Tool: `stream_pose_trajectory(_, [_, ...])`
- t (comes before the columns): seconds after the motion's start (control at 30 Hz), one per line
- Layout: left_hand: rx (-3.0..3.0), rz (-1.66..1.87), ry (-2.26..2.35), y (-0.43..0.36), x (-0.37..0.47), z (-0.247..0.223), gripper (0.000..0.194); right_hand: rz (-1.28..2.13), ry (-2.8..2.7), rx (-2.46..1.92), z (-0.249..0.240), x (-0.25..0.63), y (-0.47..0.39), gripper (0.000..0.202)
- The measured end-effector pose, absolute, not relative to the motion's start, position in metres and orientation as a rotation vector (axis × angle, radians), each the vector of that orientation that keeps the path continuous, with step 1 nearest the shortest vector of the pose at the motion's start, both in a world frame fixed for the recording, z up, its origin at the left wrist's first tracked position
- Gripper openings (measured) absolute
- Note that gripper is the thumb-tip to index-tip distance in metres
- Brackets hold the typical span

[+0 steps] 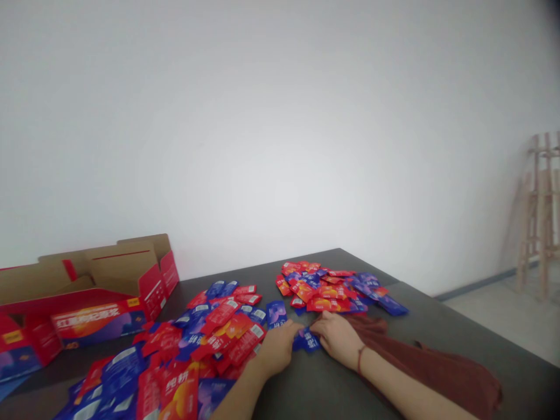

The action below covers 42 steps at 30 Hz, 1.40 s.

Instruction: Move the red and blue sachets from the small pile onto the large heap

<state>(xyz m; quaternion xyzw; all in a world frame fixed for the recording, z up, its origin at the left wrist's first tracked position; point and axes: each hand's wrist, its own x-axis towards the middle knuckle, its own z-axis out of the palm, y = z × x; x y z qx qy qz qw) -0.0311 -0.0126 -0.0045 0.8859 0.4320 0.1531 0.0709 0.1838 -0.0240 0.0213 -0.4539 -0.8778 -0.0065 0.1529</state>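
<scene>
Blue sachets [311,342] lie between my two hands on the dark table. My left hand [280,345] has its fingers bent at their left edge, close to a big pile of red and blue sachets [227,335]. From the right, my right hand [336,337] touches the same blue sachets with bent fingers; a thin red band circles that wrist. Whether either hand grips a sachet is hard to tell. Beyond the hands sits a second pile of red and blue sachets [328,291]. A brown cloth [429,367] lies beside and under my right forearm.
Open red cardboard boxes with brown insides [122,268] stand at the left, and a printed box [98,321] faces forward there. The dark table [472,335] reaches a white wall at the back. A wooden easel [542,221] stands on the floor at the far right.
</scene>
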Motion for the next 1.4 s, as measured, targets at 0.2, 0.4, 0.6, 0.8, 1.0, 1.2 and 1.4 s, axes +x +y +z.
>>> stream_pose_trajectory(0.2, [2.568,0.54,1.343,-0.011,-0.033,-0.009,0.048,-0.061,-2.406,-1.527,0.028,0.2,-0.028,0.03])
stream_pose_trajectory(0.4, [2.526,0.612,1.357,-0.01,-0.032,-0.012,0.047,-0.081,-2.458,-1.482,0.028,0.192,-0.029,0.031])
stream_pose_trajectory(0.6, [2.542,0.633,1.34,-0.011,-0.031,-0.012,0.048,-0.05,-2.589,-1.283,0.018,0.174,-0.023,0.029])
stream_pose_trajectory(0.8, [2.525,0.648,1.327,-0.01,-0.031,-0.012,0.044,0.123,-2.599,-1.039,0.018,0.192,-0.029,0.036])
stream_pose_trajectory(1.0, [2.537,0.621,1.358,-0.007,-0.032,-0.014,0.044,0.129,-2.438,-1.31,0.022,0.221,-0.028,0.035])
stream_pose_trajectory(1.2, [2.564,0.604,1.399,-0.006,-0.03,-0.016,0.045,0.076,-2.506,-1.248,0.022,0.207,-0.029,0.037])
stream_pose_trajectory(1.4, [2.588,0.58,1.401,-0.003,-0.03,-0.021,0.046,0.124,-2.682,-0.981,0.022,0.179,-0.036,0.037])
